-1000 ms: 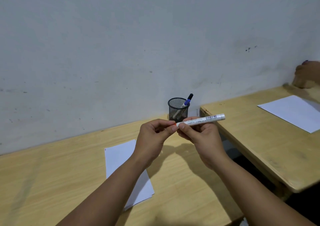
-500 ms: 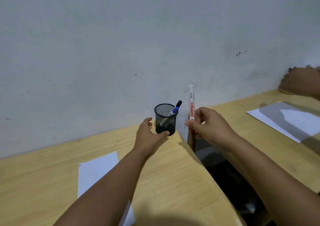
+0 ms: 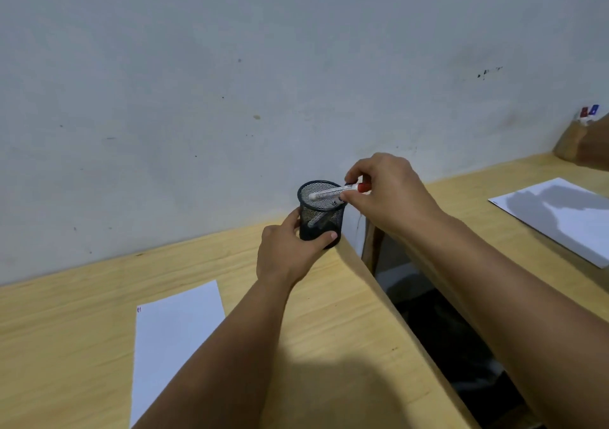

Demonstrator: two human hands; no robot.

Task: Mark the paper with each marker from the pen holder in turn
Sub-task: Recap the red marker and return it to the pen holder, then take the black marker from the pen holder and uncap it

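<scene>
We are putting the red-capped marker (image 3: pixel 336 192) into the mesh pen holder (image 3: pixel 321 214) at the tabletop's (image 3: pixel 82 329) far right corner. Our right hand (image 3: pixel 389 194) pinches it over the rim; our left hand (image 3: pixel 290 250) grips the holder's side. Next, tip it in and release. The markers inside are hard to make out. The paper (image 3: pixel 174 329) runs off the near edge.

Classroom-like room: wooden desks (image 3: pixel 346 313), papers (image 3: pixel 178 326).

Head view, down over desk (image 3: pixel 82 323)
</scene>
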